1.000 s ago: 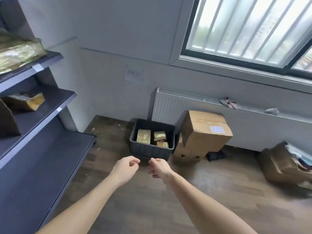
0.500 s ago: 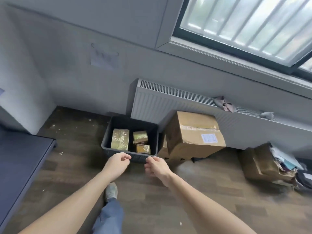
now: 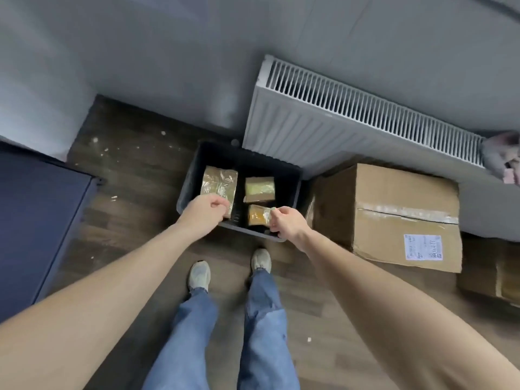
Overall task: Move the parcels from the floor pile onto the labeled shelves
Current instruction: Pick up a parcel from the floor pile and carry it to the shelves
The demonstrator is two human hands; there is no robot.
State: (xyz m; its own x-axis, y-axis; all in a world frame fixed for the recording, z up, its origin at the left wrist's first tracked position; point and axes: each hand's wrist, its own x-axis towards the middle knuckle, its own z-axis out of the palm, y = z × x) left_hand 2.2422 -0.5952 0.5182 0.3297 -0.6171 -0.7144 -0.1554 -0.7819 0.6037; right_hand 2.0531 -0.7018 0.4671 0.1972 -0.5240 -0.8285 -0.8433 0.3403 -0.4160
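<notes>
Our right hand [image 3: 285,222] pinches the small parcel [image 3: 257,214] in the dark bin [image 3: 294,190]; our left hand's [image 3: 206,211] fingers curl at the large parcel [image 3: 218,182]. Slick wrapping could slip from such shallow holds.

Dark wood floor [image 3: 135,175] — black bin [image 3: 187,190], cardboard box [image 3: 394,209], shoes [image 3: 199,274]

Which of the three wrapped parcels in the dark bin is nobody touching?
The small square parcel at the back right of the dark plastic bin. The left hand reaches the long gold-wrapped parcel; the right hand pinches the small orange parcel.
</notes>
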